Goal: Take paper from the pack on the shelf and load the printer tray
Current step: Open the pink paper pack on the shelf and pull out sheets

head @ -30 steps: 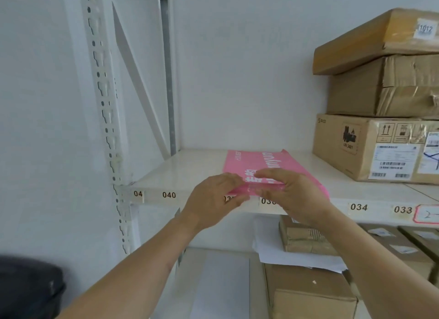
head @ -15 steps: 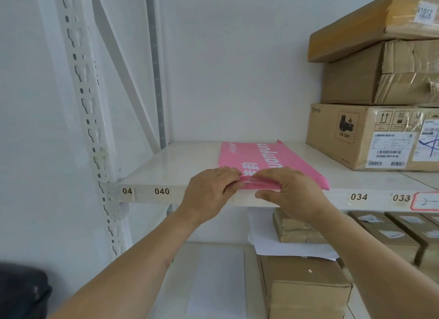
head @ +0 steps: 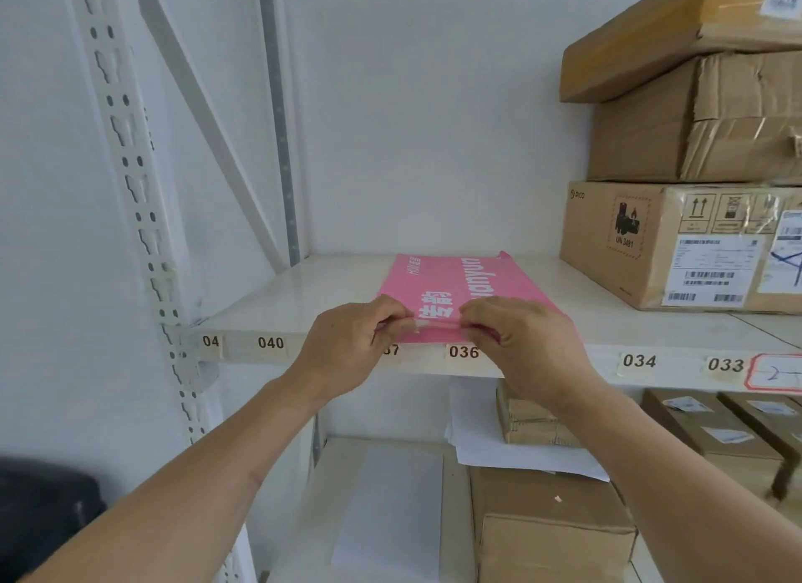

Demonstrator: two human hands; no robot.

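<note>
At the front lip of the white shelf (head: 277, 296), above the labels 036 and 040, your left hand (head: 347, 348) and right hand (head: 527, 344) both pinch the near end of the pink paper pack (head: 451, 287). Your fingers are curled tight on a thin fold of the wrapper, thumbs below and fingertips on top, with a short strip of wrapper stretched between them. The pack lies flat on the shelf, its near end level with the shelf edge and its far end pointing to the wall.

I judge that you are opening the wrapper end, and the risks start there. If you pull outward rather than apart, the whole pack can slide off the lip, since nothing holds it back. It looks slim, so it may shift easily. A hard tear can run along the wrapper and crease or rip the top sheets, which may later jam in the printer. If the end bursts open, loose sheets can fan out and drop onto the lower shelf, among the white sheets (head: 520, 456) and cardboard boxes (head: 551, 535) there. The stacked cartons (head: 677, 244) to your right stand well apart from the pack, so they are little threat. No printer shows in this view.
</note>
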